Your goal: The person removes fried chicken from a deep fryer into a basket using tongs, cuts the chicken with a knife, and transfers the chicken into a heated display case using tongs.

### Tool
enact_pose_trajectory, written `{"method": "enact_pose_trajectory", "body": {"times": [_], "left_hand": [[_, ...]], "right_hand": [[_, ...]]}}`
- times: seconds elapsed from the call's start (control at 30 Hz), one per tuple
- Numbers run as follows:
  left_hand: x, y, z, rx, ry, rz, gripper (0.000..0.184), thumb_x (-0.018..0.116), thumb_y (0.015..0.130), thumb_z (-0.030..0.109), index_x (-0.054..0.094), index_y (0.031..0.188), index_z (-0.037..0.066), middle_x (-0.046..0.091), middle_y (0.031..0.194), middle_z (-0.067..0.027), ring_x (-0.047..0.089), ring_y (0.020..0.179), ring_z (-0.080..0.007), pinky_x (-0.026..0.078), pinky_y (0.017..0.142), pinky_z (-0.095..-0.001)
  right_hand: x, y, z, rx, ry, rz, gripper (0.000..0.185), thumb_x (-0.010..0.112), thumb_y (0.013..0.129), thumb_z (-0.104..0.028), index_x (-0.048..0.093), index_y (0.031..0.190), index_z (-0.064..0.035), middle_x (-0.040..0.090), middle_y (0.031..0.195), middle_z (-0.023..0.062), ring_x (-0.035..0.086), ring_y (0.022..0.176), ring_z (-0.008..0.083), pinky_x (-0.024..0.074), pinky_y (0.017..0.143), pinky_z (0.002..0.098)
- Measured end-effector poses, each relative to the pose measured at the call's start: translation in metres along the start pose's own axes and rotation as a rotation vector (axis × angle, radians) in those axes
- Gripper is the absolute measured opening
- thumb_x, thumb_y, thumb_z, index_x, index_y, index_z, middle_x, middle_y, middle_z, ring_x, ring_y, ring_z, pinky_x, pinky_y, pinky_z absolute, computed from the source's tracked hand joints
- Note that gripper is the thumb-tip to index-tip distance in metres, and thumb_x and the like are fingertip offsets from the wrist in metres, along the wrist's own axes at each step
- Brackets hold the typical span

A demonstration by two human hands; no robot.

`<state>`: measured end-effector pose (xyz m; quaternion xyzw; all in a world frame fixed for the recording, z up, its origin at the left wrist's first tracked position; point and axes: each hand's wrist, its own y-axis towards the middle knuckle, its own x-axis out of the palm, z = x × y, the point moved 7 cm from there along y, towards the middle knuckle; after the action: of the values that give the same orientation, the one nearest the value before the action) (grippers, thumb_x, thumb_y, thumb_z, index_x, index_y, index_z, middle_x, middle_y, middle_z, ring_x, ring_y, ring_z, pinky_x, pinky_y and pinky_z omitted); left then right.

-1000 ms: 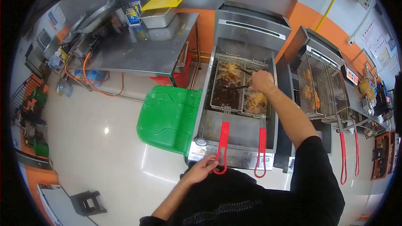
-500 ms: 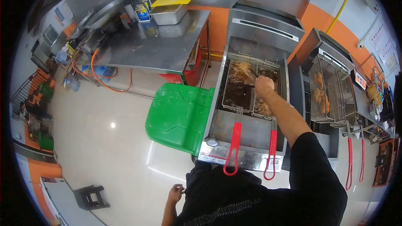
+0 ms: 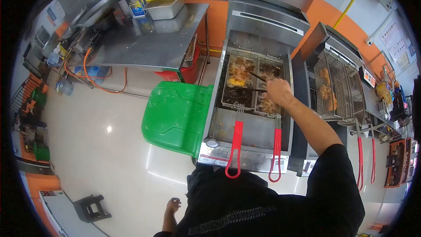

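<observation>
My right hand (image 3: 279, 91) is closed on dark tongs (image 3: 258, 77) above the right fryer basket (image 3: 266, 104). The two arms of the tongs are apart and point left, over the left fryer basket (image 3: 237, 97). Golden fried pieces (image 3: 239, 72) lie in bubbling oil in the left basket, and more food shows in the right one beneath my hand. Both baskets have red handles toward my body. Down at my left side, away from the fryer, my left hand (image 3: 174, 204) has curled fingers; whether it holds anything is too small to tell.
Left of the fryer stand a green bin lid (image 3: 177, 118) and a steel table (image 3: 153, 46) bearing a metal container (image 3: 165, 9) with a yellow lid. Raised baskets with fried food (image 3: 326, 90) hang over a second fryer at right. A black stool (image 3: 91, 208) stands on the floor.
My left hand has left the left basket's red handle and dropped to my side. The tongs now point left with their arms apart. A yellow-golden piece now shows in the left basket. The view has shifted.
</observation>
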<state>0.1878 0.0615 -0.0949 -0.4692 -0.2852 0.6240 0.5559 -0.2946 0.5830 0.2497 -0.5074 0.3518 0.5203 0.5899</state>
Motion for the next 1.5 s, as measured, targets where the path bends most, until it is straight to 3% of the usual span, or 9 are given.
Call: {"method": "enact_pose_trajectory", "body": {"times": [0.27, 0.4, 0.63, 0.77, 0.93, 1.1, 1.23, 1.3, 1.5], "left_hand": [[0.009, -0.006, 0.037, 0.083, -0.016, 0.027, 0.025, 0.053, 0.093, 0.015, 0.056, 0.109, -0.004, 0.066, 0.097, -0.0185, 0.067, 0.089, -0.0244, 0.059, 0.069, -0.0333], [0.012, 0.011, 0.010, 0.070, -0.054, 0.018, 0.027, 0.052, 0.094, 0.015, 0.056, 0.111, -0.005, 0.066, 0.096, -0.0187, 0.067, 0.088, -0.0243, 0.059, 0.070, -0.0331], [0.010, -0.006, -0.027, -0.039, -0.118, 0.042, 0.025, 0.056, 0.093, 0.016, 0.056, 0.108, -0.004, 0.067, 0.093, -0.0186, 0.067, 0.081, -0.0250, 0.058, 0.068, -0.0342], [0.007, -0.027, -0.024, -0.004, -0.027, 0.062, 0.027, 0.057, 0.092, 0.021, 0.057, 0.110, 0.002, 0.068, 0.092, -0.0174, 0.066, 0.072, -0.0232, 0.051, 0.055, -0.0334], [0.011, -0.045, 0.001, 0.030, 0.127, 0.021, 0.026, 0.057, 0.090, 0.021, 0.057, 0.111, 0.006, 0.069, 0.094, -0.0150, 0.065, 0.068, -0.0217, 0.046, 0.050, -0.0330], [0.014, -0.041, 0.025, 0.027, 0.185, 0.051, 0.025, 0.056, 0.090, 0.018, 0.057, 0.111, 0.006, 0.069, 0.095, -0.0157, 0.066, 0.070, -0.0219, 0.047, 0.051, -0.0328], [0.009, 0.019, -0.014, -0.004, -0.107, -0.015, 0.027, 0.055, 0.091, 0.018, 0.056, 0.111, 0.000, 0.068, 0.095, -0.0183, 0.067, 0.077, -0.0238, 0.055, 0.061, -0.0327], [0.007, 0.024, -0.006, 0.079, -0.096, -0.002, 0.025, 0.054, 0.093, 0.016, 0.056, 0.109, -0.002, 0.068, 0.095, -0.0192, 0.067, 0.081, -0.0246, 0.057, 0.064, -0.0326], [0.009, 0.024, 0.005, 0.074, -0.071, 0.002, 0.024, 0.052, 0.093, 0.014, 0.056, 0.109, -0.004, 0.067, 0.097, -0.0198, 0.068, 0.086, -0.0261, 0.058, 0.067, -0.0331]], "right_hand": [[-0.007, 0.035, 0.025, -0.011, 0.002, -0.143, 0.060, 0.071, 0.075, -0.051, 0.067, 0.106, -0.0002, 0.068, 0.107, 0.0166, 0.065, 0.101, 0.0315, 0.0536, 0.084, 0.0422], [-0.027, 0.043, 0.023, 0.023, -0.016, -0.176, 0.061, 0.073, 0.073, -0.053, 0.068, 0.104, -0.0003, 0.069, 0.105, 0.0158, 0.065, 0.101, 0.0309, 0.0533, 0.084, 0.0415], [0.031, 0.093, 0.030, -0.050, 0.058, -0.235, 0.065, 0.072, 0.070, -0.054, 0.065, 0.103, 0.0016, 0.067, 0.100, 0.0214, 0.064, 0.099, 0.0358, 0.0521, 0.086, 0.0452], [0.040, 0.090, 0.026, -0.132, 0.069, -0.202, 0.066, 0.069, 0.072, -0.054, 0.064, 0.111, -0.0017, 0.067, 0.102, 0.0213, 0.064, 0.100, 0.0364, 0.0520, 0.085, 0.0462], [0.016, 0.054, 0.027, -0.170, 0.040, -0.169, 0.068, 0.070, 0.071, -0.054, 0.062, 0.117, -0.0045, 0.067, 0.102, 0.0203, 0.064, 0.098, 0.0355, 0.0525, 0.084, 0.0461], [-0.005, 0.013, 0.031, -0.213, 0.027, -0.107, 0.069, 0.074, 0.069, -0.054, 0.062, 0.120, -0.0098, 0.067, 0.104, 0.0192, 0.064, 0.100, 0.0342, 0.0532, 0.084, 0.0454], [-0.017, -0.009, 0.039, -0.211, 0.011, -0.067, 0.070, 0.074, 0.069, -0.053, 0.060, 0.125, -0.0124, 0.067, 0.101, 0.0187, 0.065, 0.098, 0.0339, 0.0532, 0.083, 0.0445], [-0.019, -0.017, 0.043, -0.196, 0.001, -0.068, 0.073, 0.074, 0.067, -0.053, 0.059, 0.126, -0.0138, 0.067, 0.099, 0.0189, 0.064, 0.097, 0.0338, 0.0527, 0.083, 0.0440], [-0.002, -0.016, 0.045, -0.168, -0.040, -0.074, 0.063, 0.076, 0.067, -0.050, 0.065, 0.116, -0.0120, 0.068, 0.091, 0.0175, 0.066, 0.091, 0.0334, 0.0538, 0.079, 0.0437]]}}
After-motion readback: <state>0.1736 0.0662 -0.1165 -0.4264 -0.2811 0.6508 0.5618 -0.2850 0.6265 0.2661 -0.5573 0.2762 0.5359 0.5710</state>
